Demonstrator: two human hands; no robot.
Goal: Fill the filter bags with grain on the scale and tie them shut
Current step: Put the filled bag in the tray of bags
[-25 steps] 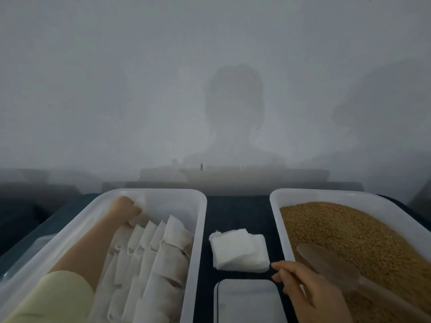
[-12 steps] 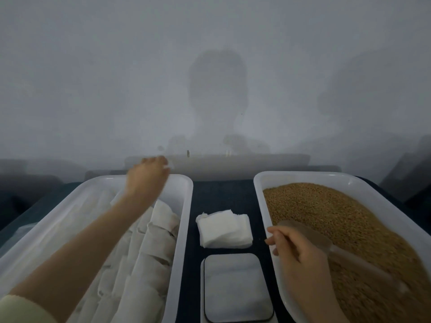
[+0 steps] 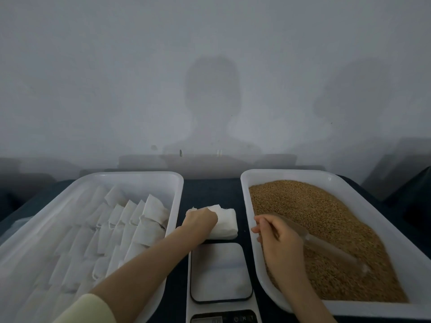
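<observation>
A small stack of white filter bags (image 3: 225,223) lies on the dark table just beyond the scale (image 3: 220,271). My left hand (image 3: 200,221) sits on the stack's left side, fingers curled over the top bags. The scale's white platform is bare. To the right stands a white tray (image 3: 279,174) full of brown grain (image 3: 326,229). My right hand (image 3: 279,241) is over the tray's left part and grips a translucent scoop (image 3: 333,250) that lies on the grain.
A large white tray (image 3: 140,175) on the left holds several rows of white bags (image 3: 130,224). The scale's dark display strip (image 3: 224,319) is at the bottom edge. A grey wall rises behind the table.
My left hand has left the far end of the left tray and come right and down onto the stack of bags. My right hand has stayed on the scoop.
</observation>
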